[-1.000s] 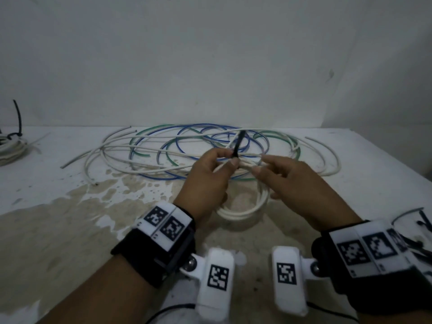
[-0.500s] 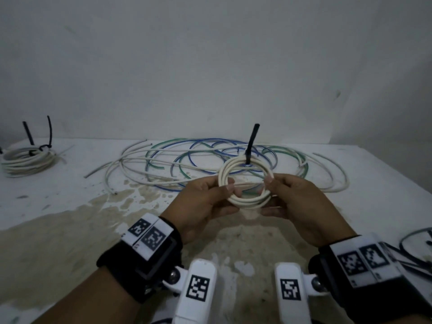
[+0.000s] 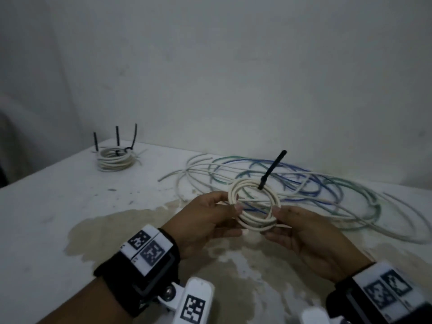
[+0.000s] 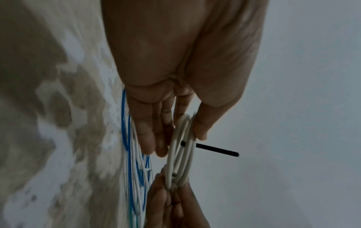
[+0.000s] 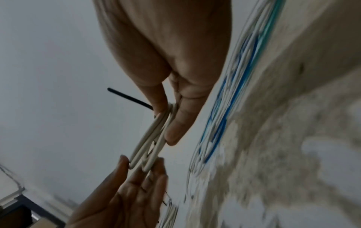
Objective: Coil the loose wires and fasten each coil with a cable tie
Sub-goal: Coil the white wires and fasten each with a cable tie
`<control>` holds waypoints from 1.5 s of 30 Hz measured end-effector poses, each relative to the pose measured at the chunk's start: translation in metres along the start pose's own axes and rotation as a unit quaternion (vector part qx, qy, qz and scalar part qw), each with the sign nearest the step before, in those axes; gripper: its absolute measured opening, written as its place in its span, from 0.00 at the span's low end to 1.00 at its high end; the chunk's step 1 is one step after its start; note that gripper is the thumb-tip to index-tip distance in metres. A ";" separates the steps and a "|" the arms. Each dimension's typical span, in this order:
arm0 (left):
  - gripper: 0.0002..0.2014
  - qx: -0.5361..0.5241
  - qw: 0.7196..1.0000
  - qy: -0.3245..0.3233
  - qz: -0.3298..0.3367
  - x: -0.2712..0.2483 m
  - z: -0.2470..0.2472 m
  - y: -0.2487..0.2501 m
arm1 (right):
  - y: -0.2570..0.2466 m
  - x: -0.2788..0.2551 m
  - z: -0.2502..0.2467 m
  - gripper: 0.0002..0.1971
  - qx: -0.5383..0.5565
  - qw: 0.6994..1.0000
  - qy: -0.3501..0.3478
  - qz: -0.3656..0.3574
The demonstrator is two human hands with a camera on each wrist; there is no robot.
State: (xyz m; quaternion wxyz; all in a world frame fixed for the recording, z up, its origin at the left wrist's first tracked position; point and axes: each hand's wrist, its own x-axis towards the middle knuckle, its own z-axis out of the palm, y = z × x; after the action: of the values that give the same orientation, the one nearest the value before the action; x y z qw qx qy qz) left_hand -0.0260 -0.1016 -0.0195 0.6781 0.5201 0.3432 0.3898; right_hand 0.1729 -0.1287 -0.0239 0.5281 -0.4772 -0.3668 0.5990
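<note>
A small coil of white wire hangs in the air between both hands, above the table. A black cable tie is fastened on its far side, its tail sticking up. My left hand pinches the coil's left edge between thumb and fingers; the left wrist view shows the thumb against the coil and the tie. My right hand pinches the right edge, thumb on top; the right wrist view shows the coil and the tie's tail.
Loose white, blue and green wires sprawl over the stained white table behind the hands. A finished white coil with black ties standing up sits at the far left near the wall.
The coil has been lifted off the table and is now held up by its two sides. The view has turned left, bringing the finished coil further into sight.
</note>
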 end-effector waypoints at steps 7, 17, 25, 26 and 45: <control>0.13 0.034 0.998 0.057 0.008 -0.019 -0.099 0.020 | 0.008 0.040 0.088 0.16 -0.059 0.990 -0.116 0.061; 0.12 -0.064 0.987 0.147 -0.032 -0.020 -0.236 0.056 | 0.039 0.107 0.209 0.05 -0.120 0.983 -0.139 0.018; 0.14 -0.210 0.963 0.170 0.015 0.004 -0.294 0.067 | 0.051 0.161 0.271 0.03 -0.023 0.993 -0.120 -0.004; 0.15 -0.229 0.955 0.185 0.029 0.007 -0.300 0.067 | 0.049 0.169 0.277 0.04 -0.007 0.993 -0.115 -0.016; 0.24 -0.210 0.925 0.305 0.085 0.025 -0.334 0.040 | 0.043 0.302 0.338 0.04 -0.264 0.952 0.027 -0.151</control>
State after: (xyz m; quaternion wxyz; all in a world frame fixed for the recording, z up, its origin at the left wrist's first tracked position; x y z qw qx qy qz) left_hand -0.3118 0.0726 -0.0568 0.5986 0.2488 0.3981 0.6491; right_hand -0.1593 0.1829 -0.0268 0.4773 -0.5545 -0.5650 0.3815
